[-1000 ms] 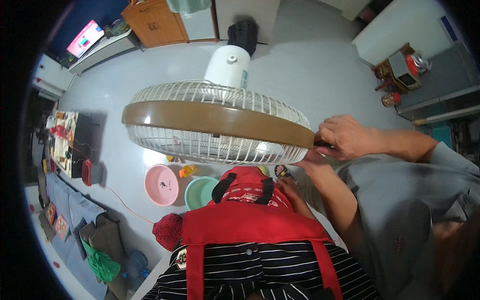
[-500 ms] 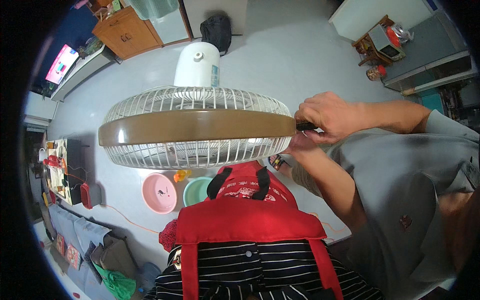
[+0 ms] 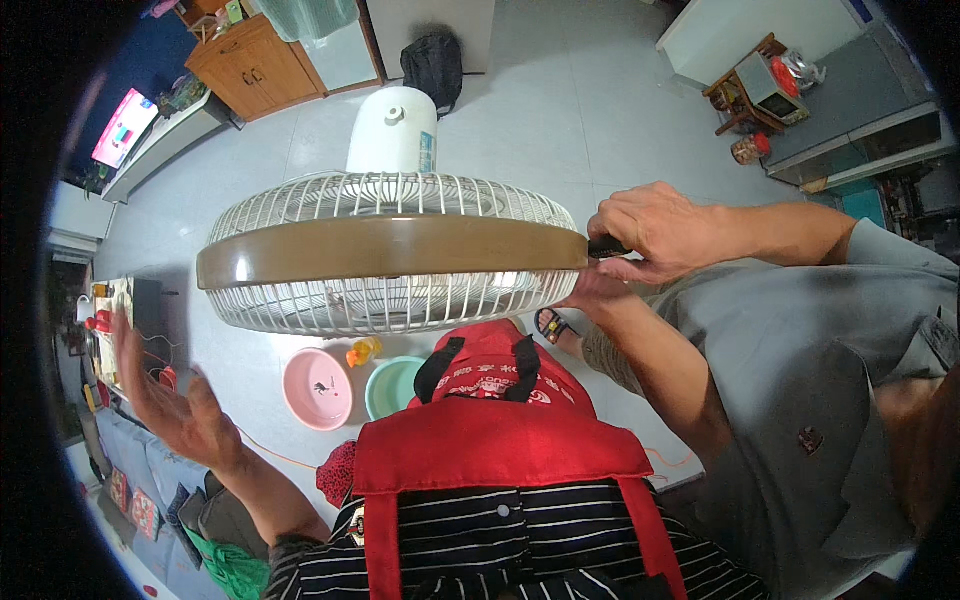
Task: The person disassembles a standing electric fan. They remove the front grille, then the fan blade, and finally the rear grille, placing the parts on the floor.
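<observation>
My left hand (image 3: 180, 415) is raised at the left with its fingers stretched out, holding nothing and apart from the fan. An electric fan (image 3: 390, 247) stands before me, with a brown rim band, white wire grilles and a white motor housing (image 3: 392, 130) behind. At the fan's right edge, another person's hand (image 3: 650, 232) grips a dark handle-like piece (image 3: 607, 247), too covered to name. That person's other hand (image 3: 598, 287) is just below, partly hidden by the fan. My right hand does not show.
On the floor beneath the fan are a pink basin (image 3: 318, 390), a green basin (image 3: 393, 385) and a yellow-orange toy (image 3: 364, 351). The other person, in grey clothes (image 3: 800, 350), is close on my right. An orange cord (image 3: 272, 453) runs along the floor at left.
My left hand has come into view at the lower left and is raised, open. The other person's hands stay at the fan's right edge; the fan has barely shifted.
</observation>
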Available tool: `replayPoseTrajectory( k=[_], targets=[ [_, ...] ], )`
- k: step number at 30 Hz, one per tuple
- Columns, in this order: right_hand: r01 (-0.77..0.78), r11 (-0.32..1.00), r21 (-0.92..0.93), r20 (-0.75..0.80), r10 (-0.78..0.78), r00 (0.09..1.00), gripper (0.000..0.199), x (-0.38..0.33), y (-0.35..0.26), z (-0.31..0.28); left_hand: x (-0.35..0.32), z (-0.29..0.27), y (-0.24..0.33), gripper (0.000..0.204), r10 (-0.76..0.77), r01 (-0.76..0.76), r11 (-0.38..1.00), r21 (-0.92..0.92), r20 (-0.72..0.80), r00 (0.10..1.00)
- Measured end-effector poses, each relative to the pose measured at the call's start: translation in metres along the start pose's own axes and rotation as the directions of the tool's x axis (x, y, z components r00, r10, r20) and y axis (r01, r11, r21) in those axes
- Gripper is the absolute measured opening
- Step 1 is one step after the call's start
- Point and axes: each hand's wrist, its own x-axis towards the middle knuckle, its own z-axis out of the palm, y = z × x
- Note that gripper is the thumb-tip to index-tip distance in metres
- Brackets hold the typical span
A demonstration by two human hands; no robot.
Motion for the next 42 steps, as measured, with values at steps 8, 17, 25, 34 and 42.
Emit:
replayPoseTrajectory(
  k=[8, 17, 25, 34, 42],
  targets=[
    [0.025, 1.000, -0.005, -0.056, -0.026, 0.998, 0.030, 0.000, -0.017, -0.017, 0.053, 0.053, 0.008, 0.088, 0.176, -0.293, 0.944, 0.152, 0.518, 0.837],
    [-0.007, 1.000, -0.020, -0.038, 0.007, 0.999, 0.035, -0.011, -0.012, -0.009, 0.041, 0.059, 0.003, 0.082, 0.062, -0.067, 0.998, -0.006, 0.467, 0.882],
    [-0.024, 0.999, -0.030, -0.022, 0.023, 0.999, 0.037, -0.016, -0.010, -0.011, 0.041, 0.064, 0.008, 0.073, 0.041, -0.021, 0.999, -0.050, 0.456, 0.889],
    [0.069, 0.993, 0.094, -0.121, -0.058, 0.991, 0.038, -0.021, -0.005, -0.016, 0.038, 0.067, 0.009, 0.067, 0.023, -0.014, 1.000, -0.025, 0.416, 0.909],
    [-0.026, 0.999, -0.024, -0.090, 0.024, 0.996, 0.028, -0.029, 0.010, 0.008, 0.035, 0.062, 0.009, 0.063, 0.012, -0.015, 1.000, 0.003, 0.423, 0.906]
  ],
)
